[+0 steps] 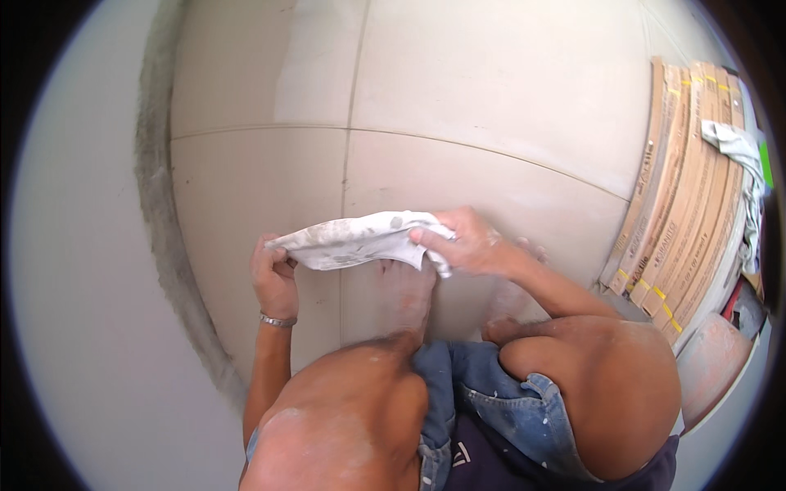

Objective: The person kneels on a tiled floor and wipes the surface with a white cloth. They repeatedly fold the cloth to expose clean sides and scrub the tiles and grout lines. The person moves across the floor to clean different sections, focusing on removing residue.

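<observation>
A dirty white cloth [354, 240] is stretched between both my hands above the pale floor tiles [458, 106]. My left hand [273, 274] grips its left end; a metal bracelet sits on that wrist. My right hand [467, 243] pinches the cloth's right end between thumb and fingers. I am crouched, with both bare knees and my bare feet below the cloth. The cloth hangs over a grout line between tiles.
A stack of flat cardboard boxes [684, 188] with yellow straps leans at the right, a white rag [737, 147] draped on it. A rough grey mortar strip [160, 204] runs along the tiles' left edge beside a smooth pale wall [74, 270]. An orange bucket [712, 360] stands at lower right.
</observation>
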`<state>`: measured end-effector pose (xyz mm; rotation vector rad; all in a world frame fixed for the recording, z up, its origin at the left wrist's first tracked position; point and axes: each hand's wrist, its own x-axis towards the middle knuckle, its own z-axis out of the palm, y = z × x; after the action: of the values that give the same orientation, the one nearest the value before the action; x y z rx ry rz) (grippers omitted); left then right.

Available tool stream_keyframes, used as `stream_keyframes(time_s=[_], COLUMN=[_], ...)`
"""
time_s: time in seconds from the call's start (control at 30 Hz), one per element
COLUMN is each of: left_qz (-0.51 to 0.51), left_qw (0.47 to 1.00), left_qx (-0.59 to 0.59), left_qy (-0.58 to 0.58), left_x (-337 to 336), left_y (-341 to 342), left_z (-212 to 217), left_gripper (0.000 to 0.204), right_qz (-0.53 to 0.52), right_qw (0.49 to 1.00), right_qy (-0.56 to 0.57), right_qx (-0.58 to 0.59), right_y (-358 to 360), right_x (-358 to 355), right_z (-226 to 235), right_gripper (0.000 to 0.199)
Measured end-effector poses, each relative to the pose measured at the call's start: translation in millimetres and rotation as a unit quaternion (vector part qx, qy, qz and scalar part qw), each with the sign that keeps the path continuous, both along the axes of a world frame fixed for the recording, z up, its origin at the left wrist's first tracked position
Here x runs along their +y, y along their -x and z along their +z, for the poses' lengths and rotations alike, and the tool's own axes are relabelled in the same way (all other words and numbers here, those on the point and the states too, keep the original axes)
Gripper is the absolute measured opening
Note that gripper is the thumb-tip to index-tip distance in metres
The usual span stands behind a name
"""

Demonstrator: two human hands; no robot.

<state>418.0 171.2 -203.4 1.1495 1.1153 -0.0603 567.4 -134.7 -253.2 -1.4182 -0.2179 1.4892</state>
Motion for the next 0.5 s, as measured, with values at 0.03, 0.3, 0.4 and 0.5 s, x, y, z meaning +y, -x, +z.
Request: stream_keyframes(time_s=[0.03, 0.3, 0.4, 0.5], left_qz=[-0.013, -0.267, -0.335, -0.418], left_qw=[0.998, 0.949, 0.910, 0.857], left_qx=[-0.017, 0.060, 0.067, 0.065], left_qy=[0.066, 0.159, 0.234, 0.295], left_x=[-3.1, -115.3, -157.3, -194.6], left_y=[-3.2, -59.5, -76.1, -86.8], left_z=[-5.8, -37.0, -45.1, -68.3], left_gripper=[0.011, 0.010, 0.009, 0.011], right_qz=[-0.029, -0.077, -0.094, -0.394], right_qw=[0.993, 0.958, 0.956, 0.907], right_qy=[0.057, 0.276, 0.278, 0.142], right_qx=[0.096, 0.021, 0.028, 0.051], right_y=[-5.0, -2.1, -21.0, -3.0], right_x=[-15.2, -166.3, -213.5, -252.3], right_z=[5.2, 3.9, 29.5, 26.6], right_gripper=[0.048, 0.052, 0.045, 0.037])
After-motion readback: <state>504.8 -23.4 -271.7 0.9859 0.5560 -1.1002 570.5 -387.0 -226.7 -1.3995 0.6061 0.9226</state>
